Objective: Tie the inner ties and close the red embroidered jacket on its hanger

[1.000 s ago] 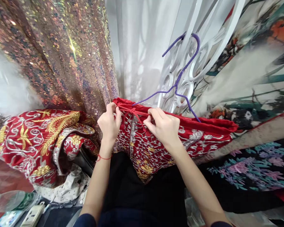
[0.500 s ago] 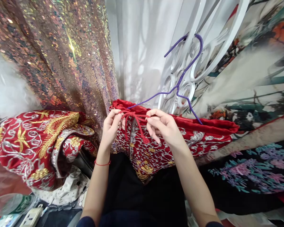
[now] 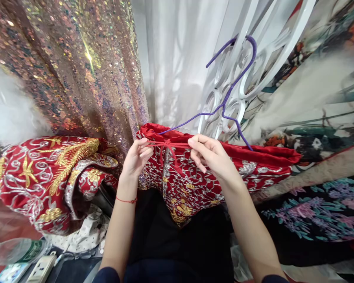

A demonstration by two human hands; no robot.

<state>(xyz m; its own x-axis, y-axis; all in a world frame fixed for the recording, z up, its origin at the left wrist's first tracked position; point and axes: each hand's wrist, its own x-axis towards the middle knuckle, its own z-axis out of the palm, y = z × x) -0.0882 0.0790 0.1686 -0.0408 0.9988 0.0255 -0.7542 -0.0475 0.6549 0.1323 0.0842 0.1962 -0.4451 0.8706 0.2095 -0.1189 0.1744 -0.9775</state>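
Observation:
A red drawstring cord (image 3: 168,144) is tied in a bow at the waistband of a red skirt (image 3: 191,192) embroidered in silver and gold. My left hand (image 3: 137,156) pinches one loop of the cord, and my right hand (image 3: 208,154) pinches the other loop. Between them the cord runs taut and nearly level, with its two loose ends hanging below the knot. A purple hanger (image 3: 223,105) rises out of the skirt's red satin waistband.
Another red embroidered garment (image 3: 53,177) lies bunched at the left, below a sequinned curtain (image 3: 106,70). White scrollwork (image 3: 279,74) stands behind the hanger. At lower left are a plastic bottle (image 3: 16,251) and a power strip (image 3: 41,269). Black floral fabric (image 3: 327,212) lies at the right.
My hands have moved apart, my left hand slightly left and my right hand to the right. The bow's loops have been drawn out straight and the knot looks smaller.

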